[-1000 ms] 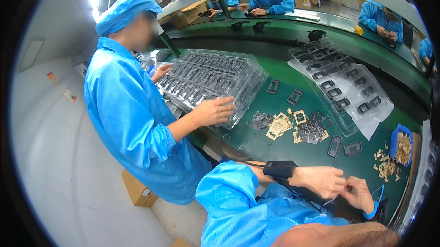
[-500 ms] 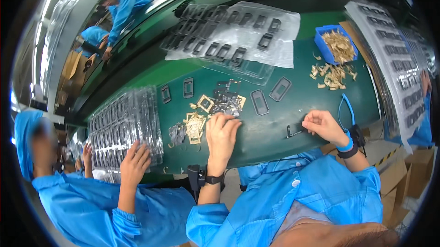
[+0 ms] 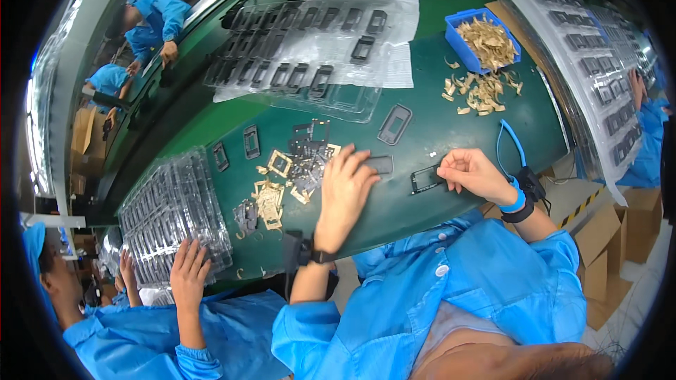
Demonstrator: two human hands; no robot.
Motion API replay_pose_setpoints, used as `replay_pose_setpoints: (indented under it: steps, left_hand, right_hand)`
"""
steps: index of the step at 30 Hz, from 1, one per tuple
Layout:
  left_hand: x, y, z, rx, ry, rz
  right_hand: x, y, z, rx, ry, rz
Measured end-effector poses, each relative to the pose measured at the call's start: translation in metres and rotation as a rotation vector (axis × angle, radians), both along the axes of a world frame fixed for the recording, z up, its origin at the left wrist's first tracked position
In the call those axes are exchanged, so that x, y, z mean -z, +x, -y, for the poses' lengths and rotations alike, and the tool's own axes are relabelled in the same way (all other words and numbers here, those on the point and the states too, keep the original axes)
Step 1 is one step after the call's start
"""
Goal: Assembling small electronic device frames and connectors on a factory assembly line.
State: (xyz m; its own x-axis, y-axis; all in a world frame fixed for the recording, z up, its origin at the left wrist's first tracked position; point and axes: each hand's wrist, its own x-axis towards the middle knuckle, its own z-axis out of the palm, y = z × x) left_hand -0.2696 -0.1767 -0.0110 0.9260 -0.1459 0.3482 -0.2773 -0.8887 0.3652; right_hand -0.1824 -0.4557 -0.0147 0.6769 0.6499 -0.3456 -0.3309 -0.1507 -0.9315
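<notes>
My left hand [image 3: 344, 193] lies flat on the green table [image 3: 436, 133], fingers spread, its fingertips beside a pile of small black frames and tan paper scraps [image 3: 303, 158] and touching a dark rectangular part [image 3: 381, 164]. My right hand [image 3: 473, 173] is curled, pinching the right end of a black rectangular frame part [image 3: 425, 179] that rests on the table. Both wrists wear straps, the right one blue with a blue coiled cord [image 3: 512, 142].
A clear tray with rows of black frames [image 3: 310, 49] lies at the back. A blue bin of tan scraps [image 3: 483, 38] stands at the back right. At the left a co-worker's hands [image 3: 189, 274] rest on stacked clear trays [image 3: 169, 214]. Cardboard boxes [image 3: 627, 232] sit at the right.
The view has swung from the co-worker at the left toward the table in front. My hands have come apart: the left reached to the pile, the right stays on the black frame.
</notes>
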Motion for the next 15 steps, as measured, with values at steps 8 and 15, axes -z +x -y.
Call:
replay_pose_setpoints:
  steps: [8, 15]
  left_hand:
    - [0.003, -0.06, 0.057, -0.316, -0.328, -0.006]
    - [0.005, -0.055, 0.04, -0.199, -0.308, -0.103]
  right_hand:
    - [-0.013, 0.005, -0.007, -0.014, -0.09, -0.005]
    - [-0.013, 0.01, -0.008, -0.047, -0.116, -0.025]
